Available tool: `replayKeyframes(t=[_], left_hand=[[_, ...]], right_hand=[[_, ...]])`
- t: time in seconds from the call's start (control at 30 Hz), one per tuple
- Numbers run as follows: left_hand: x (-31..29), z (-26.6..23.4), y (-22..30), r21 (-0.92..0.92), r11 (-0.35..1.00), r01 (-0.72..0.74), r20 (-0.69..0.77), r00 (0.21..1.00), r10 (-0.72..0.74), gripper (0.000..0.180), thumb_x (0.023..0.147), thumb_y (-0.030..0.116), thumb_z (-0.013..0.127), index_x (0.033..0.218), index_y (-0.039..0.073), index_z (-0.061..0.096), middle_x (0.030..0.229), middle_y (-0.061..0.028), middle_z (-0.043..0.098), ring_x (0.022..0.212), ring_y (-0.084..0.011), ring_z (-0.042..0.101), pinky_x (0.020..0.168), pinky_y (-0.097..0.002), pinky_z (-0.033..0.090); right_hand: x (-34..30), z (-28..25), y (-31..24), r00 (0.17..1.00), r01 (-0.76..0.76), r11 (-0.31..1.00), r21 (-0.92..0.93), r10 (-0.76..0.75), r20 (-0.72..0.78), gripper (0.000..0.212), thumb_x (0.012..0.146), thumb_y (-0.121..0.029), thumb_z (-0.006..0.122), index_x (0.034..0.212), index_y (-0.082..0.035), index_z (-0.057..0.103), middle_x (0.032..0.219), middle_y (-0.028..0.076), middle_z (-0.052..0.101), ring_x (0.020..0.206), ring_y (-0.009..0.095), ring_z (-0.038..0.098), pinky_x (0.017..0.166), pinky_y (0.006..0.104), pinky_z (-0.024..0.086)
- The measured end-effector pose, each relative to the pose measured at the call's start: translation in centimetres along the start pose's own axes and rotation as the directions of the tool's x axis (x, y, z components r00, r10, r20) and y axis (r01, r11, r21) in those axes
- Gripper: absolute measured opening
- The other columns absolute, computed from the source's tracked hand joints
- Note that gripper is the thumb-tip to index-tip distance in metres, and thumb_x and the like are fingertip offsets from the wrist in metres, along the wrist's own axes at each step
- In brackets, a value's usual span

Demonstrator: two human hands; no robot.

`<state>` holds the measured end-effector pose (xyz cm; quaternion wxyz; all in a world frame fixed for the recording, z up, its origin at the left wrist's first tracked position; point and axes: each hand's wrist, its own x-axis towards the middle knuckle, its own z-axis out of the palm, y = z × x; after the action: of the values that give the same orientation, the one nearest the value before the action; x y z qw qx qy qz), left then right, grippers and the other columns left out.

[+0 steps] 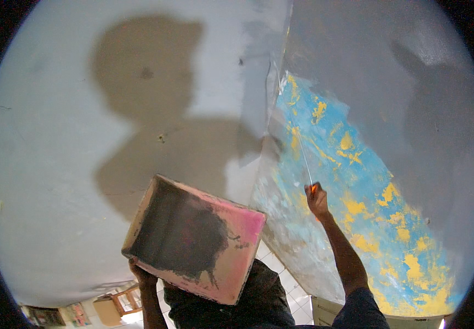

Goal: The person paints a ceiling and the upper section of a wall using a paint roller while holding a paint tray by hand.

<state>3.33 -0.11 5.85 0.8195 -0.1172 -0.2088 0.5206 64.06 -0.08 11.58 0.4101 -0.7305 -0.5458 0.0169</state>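
My left hand (142,274) grips the lower left edge of a pink paint tray (250,230), which is tilted in front of my body. Dark grey paint (179,230) coats much of the tray's inside. My right hand (317,202) is raised and closed around the orange handle of a paint roller (306,162). Its thin metal rod points up toward the corner where two walls meet; I cannot make out the roller's head clearly. Behind my right hand, the right wall bears blue and yellow patchy paint (352,164), with grey paint (379,60) above it.
A pale wall (45,164) fills the left side, with my shadow cast on it. White floor tiles (297,296) show below. A wooden piece of furniture (127,300) stands at the lower left, and a pale box-like object (327,311) sits near my right elbow.
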Motion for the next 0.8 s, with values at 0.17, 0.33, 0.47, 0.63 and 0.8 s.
replayKeyframes(t=[0.17,0.33,0.47,0.63,0.8], left_hand=[[0.4,0.2,-1.0,0.765,0.634,-0.113,-0.174,0.912,0.372,0.069,0.069,0.04,0.053,0.126,0.005,0.035,0.127,-0.0152,0.039,0.113,-0.0346,0.039,0.095,-0.0466,0.031],[0.6,1.4,-1.7,0.925,0.374,-0.07,-0.132,0.862,0.49,0.07,0.07,0.04,0.053,0.127,0.005,0.035,0.127,-0.0153,0.039,0.114,-0.0348,0.038,0.096,-0.0466,0.03],[2.0,2.8,-5.2,0.938,0.348,-0.012,-0.141,0.901,0.411,0.069,0.071,0.041,0.051,0.127,0.004,0.034,0.128,-0.0154,0.038,0.114,-0.0345,0.037,0.096,-0.047,0.03],[0.5,1.5,-2.7,0.973,0.224,-0.05,-0.096,0.798,0.595,0.072,0.069,0.042,0.052,0.127,0.004,0.034,0.127,-0.0158,0.038,0.113,-0.0347,0.038,0.095,-0.047,0.031],[2.3,3.0,-5.0,0.952,0.307,0.012,-0.168,0.858,0.486,0.073,0.066,0.04,0.054,0.126,0.004,0.034,0.125,-0.0158,0.04,0.111,-0.0348,0.039,0.095,-0.0469,0.031]], right_hand=[[-2.2,-0.8,1.8,0.999,-0.04,0.999,0.021,0.04,0.003,0.03,0.086,-0.026,0.052,0.075,0.0,0.042,0.051,0.014,0.043,0.041,0.023,0.041,0.041,0.0332,0.034],[3.1,-1.8,-2.4,0.998,0.037,0.997,0.073,-0.033,-0.056,0.028,0.087,-0.024,0.05,0.074,-0.001,0.042,0.05,0.012,0.041,0.042,0.019,0.038,0.041,0.033,0.033],[3.9,-0.5,-2.0,0.996,0.031,0.989,0.144,-0.019,-0.085,0.028,0.087,-0.024,0.052,0.073,-0.001,0.041,0.05,0.012,0.04,0.043,0.019,0.038,0.041,0.0329,0.033],[-3.6,4.1,3.4,0.996,-0.07,0.998,-0.005,0.07,0.058,0.027,0.084,-0.019,0.056,0.073,-0.004,0.037,0.048,0.009,0.036,0.044,0.016,0.034,0.041,0.0316,0.033],[-12.3,5.4,7.8,0.943,-0.257,0.964,-0.063,0.264,0.202,0.027,0.082,-0.026,0.057,0.075,-0.003,0.043,0.053,0.013,0.048,0.048,0.029,0.05,0.046,0.0384,0.039]])
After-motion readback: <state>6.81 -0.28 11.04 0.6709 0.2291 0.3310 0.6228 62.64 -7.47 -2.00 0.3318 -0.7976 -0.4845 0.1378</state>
